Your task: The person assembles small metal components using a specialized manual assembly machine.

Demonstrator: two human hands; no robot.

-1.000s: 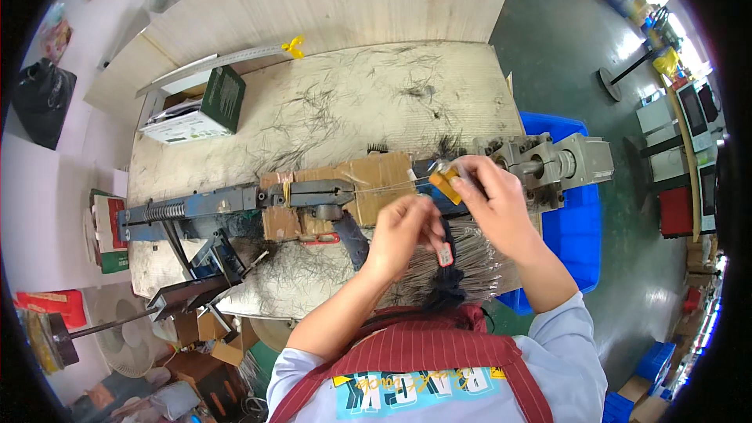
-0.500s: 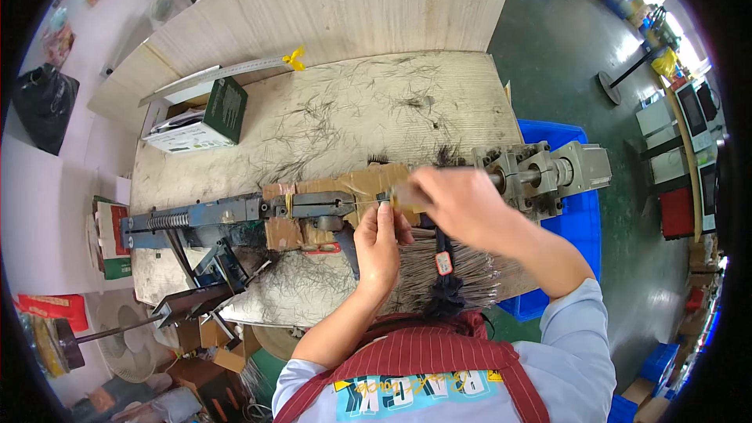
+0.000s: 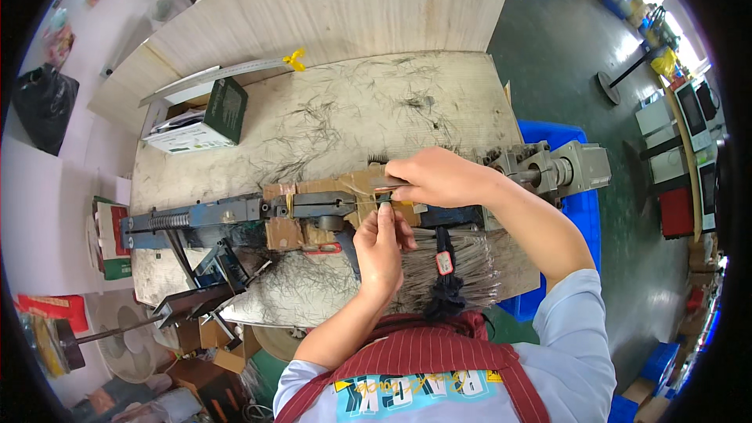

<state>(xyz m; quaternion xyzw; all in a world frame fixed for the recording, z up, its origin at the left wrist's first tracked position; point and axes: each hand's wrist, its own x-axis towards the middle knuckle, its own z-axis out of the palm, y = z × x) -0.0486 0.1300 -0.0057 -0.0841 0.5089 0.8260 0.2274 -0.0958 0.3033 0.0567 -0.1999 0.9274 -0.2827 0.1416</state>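
1. Take the point where your hands meet as the dial centre, with 12 o'clock at the far side of the desk.
2. Left hand: your thumb and forefinger pinch a small dark piece at the dial centre, over the cardboard.
3. Right hand: your fingers are curled together, gripping a slim grey item just beside that piece; its kind is too small to tell.
4. Labels: a red-bordered white tag lies between 4 and 5 o'clock, its print too small to read. The green-and-white box at 10 o'clock carries printing on its sides. At 6 o'clock, your shirt print shows inverted lettering on light blue, below a maroon striped apron.
5. Surface: dark clippings litter the desk from 10 to 12 o'clock. A blue-and-grey clamp bar extends toward 9 o'clock; thin strands fan out at 4.
6. Room: a pale partition stands at 12 o'clock, green floor shows at 2, and a blue bin sits between 3 and 4.
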